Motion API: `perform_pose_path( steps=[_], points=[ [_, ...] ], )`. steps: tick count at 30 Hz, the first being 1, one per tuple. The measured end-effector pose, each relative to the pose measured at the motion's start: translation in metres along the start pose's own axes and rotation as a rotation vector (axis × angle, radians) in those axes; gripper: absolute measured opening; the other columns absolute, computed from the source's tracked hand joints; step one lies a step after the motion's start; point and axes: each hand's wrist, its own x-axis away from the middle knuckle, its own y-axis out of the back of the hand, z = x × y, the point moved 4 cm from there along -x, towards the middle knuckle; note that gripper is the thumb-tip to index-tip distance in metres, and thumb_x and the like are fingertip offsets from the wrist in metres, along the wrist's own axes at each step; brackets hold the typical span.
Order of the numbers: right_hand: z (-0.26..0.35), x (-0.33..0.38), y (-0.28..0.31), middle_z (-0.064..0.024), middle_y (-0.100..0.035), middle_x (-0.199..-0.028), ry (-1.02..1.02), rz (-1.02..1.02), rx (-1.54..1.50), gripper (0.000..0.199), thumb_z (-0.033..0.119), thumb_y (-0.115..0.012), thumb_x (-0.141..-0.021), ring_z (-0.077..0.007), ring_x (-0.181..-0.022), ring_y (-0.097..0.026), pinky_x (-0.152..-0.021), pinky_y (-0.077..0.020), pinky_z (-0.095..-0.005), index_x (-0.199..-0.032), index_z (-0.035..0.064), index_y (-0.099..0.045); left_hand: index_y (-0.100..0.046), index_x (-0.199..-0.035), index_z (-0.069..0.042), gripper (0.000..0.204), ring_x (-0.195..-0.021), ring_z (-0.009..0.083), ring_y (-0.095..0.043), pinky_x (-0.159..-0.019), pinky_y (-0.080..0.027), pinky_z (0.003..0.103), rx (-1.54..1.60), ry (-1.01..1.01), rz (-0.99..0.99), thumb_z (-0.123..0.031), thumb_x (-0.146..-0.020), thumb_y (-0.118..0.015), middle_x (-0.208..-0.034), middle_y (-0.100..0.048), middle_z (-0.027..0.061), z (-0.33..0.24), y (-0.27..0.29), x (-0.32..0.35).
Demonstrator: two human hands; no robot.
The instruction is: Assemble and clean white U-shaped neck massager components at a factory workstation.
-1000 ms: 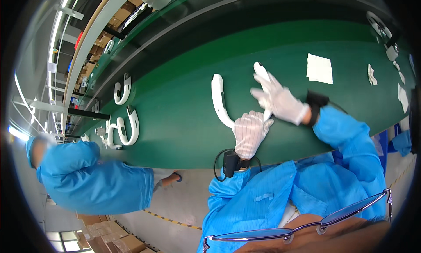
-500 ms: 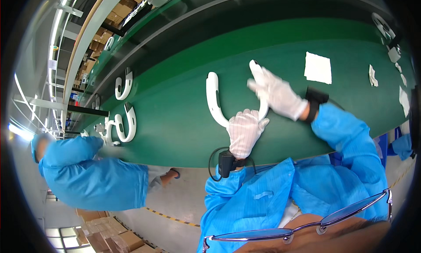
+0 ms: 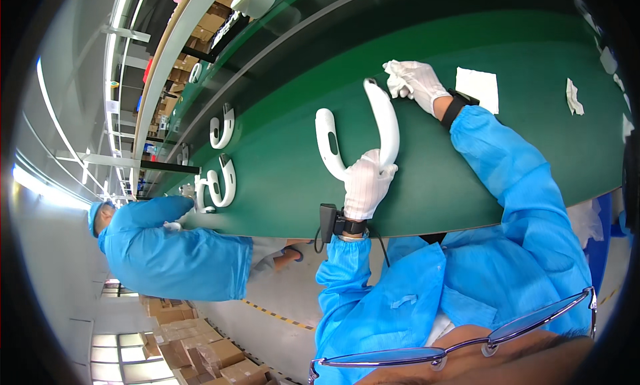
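Note:
A white U-shaped neck fan [image 3: 388, 124] lies on the green table, its curve toward me and both arms pointing away. My left hand [image 3: 366, 185], in a white striped glove, is closed over the curved bottom and grips it. The right arm's dark tip shows uncovered. Just beyond and right of that tip, my gloved right hand [image 3: 417, 82] is off the fan, fingers bent and pressed together. Something white may be pinched there, but it blends with the glove.
A white cloth [image 3: 477, 90] lies right of my right hand, with a crumpled white piece [image 3: 573, 97] farther right. More neck fans [image 3: 223, 182] sit at the left, near a co-worker in blue [image 3: 177, 252]. Cardboard boxes [image 3: 200, 345] stand on the floor.
My right hand has left the fan's right arm and moved away from me, past its tip. My left hand keeps its hold. The view has shifted slightly.

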Motion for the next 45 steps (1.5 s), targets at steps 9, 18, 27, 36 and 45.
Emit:
perform_pose_path(
  steps=[9, 18, 27, 36, 45],
  points=[
    [0.08, 0.143, -0.085, -0.0112, -0.069, -0.109, 1.334, 0.269, 0.745, 0.028, 0.01, -0.066, -0.082, -0.0281, -0.103, -0.067, -0.091, -0.0533, -0.0365, -0.109, 0.0059, -0.068, -0.065, -0.085, -0.003, 0.028, -0.067, 0.0283, -0.065, -0.062, -0.052, 0.037, 0.557, 0.048, -0.224, -0.018, -0.071, -0.084, -0.074, -0.065, 0.0114, 0.008, 0.034, 0.011],
    [0.084, 0.068, -0.088, -0.0098, -0.061, -0.134, 1.257, 0.302, 0.879, 0.04, 0.034, -0.041, -0.102, -0.0293, -0.13, -0.05, -0.116, -0.0301, -0.0497, -0.123, 0.0091, -0.064, -0.066, -0.083, -0.005, 0.026, -0.061, 0.03, -0.064, -0.056, -0.051, 0.039, 0.595, -0.01, -0.338, -0.019, -0.069, -0.083, -0.072, -0.065, 0.0101, 0.004, 0.018, 0.043],
    [0.075, 0.178, -0.127, -0.0156, -0.062, -0.125, 1.429, 0.614, 1.02, 0.042, 0.033, -0.061, -0.081, -0.0381, -0.121, -0.054, -0.108, -0.0408, -0.0489, -0.113, 0.0063, -0.068, -0.068, -0.082, -0.004, 0.017, -0.061, 0.0214, -0.066, -0.06, -0.053, 0.034, 0.78, -0.117, -0.481, -0.012, -0.072, -0.08, -0.07, -0.068, 0.0061, 0.011, 0.026, 0.058],
    [0.081, 0.115, -0.11, -0.0154, -0.061, -0.132, 1.248, 0.087, 0.701, 0.03, 0.017, -0.055, -0.099, -0.032, -0.12, -0.058, -0.102, -0.0469, -0.0395, -0.124, 0.0044, -0.065, -0.065, -0.079, -0.003, 0.024, -0.055, 0.0296, -0.064, -0.054, -0.052, 0.038, 0.769, -0.027, -0.377, -0.014, -0.067, -0.083, -0.063, -0.064, 0.0102, 0.0, 0.018, 0.069],
    [0.07, 0.132, -0.104, -0.0106, -0.061, -0.129, 0.543, 0.132, -0.072, 0.046, 0.022, -0.059, -0.1, -0.0148, -0.112, -0.059, -0.097, -0.0487, -0.0282, -0.139, 0.0005, -0.051, -0.066, -0.075, -0.007, 0.016, -0.057, 0.028, -0.066, -0.056, -0.052, 0.035, 0.438, -0.309, -0.436, -0.011, -0.07, -0.081, -0.066, -0.066, 0.01, -0.021, 0.003, 0.059]
  ],
)
